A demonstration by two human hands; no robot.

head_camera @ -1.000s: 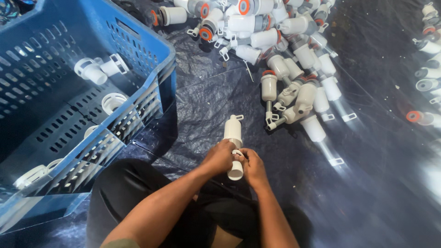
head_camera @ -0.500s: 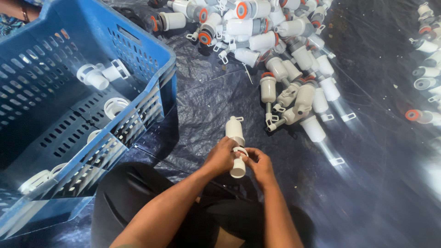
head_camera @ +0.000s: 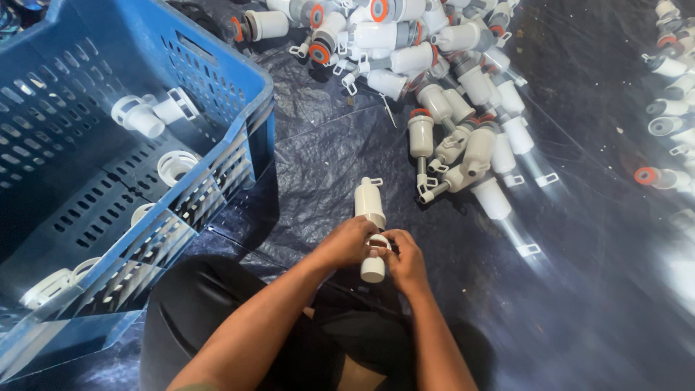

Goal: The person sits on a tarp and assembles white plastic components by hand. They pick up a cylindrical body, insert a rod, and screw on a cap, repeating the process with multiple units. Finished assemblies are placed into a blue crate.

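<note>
Both of my hands grip one white plastic valve part (head_camera: pixel 369 205) low in the middle of the view. My left hand (head_camera: pixel 348 242) wraps its middle from the left. My right hand (head_camera: pixel 406 261) pinches it from the right, near a small white cap end (head_camera: pixel 373 270). The part's far end, with a small loop tab, points away from me over the dark plastic sheet (head_camera: pixel 326 145).
A blue slotted crate (head_camera: pixel 239 80) stands at the left with several white parts inside (head_camera: pixel 148 114). A heap of white and grey valve parts with orange rings (head_camera: pixel 434 65) lies ahead. More parts (head_camera: pixel 670 94) lie along the right edge. My dark-clothed knee (head_camera: pixel 203 311) is below.
My hands and the white part have stayed almost in place; the fingers have shifted slightly around its near end.
</note>
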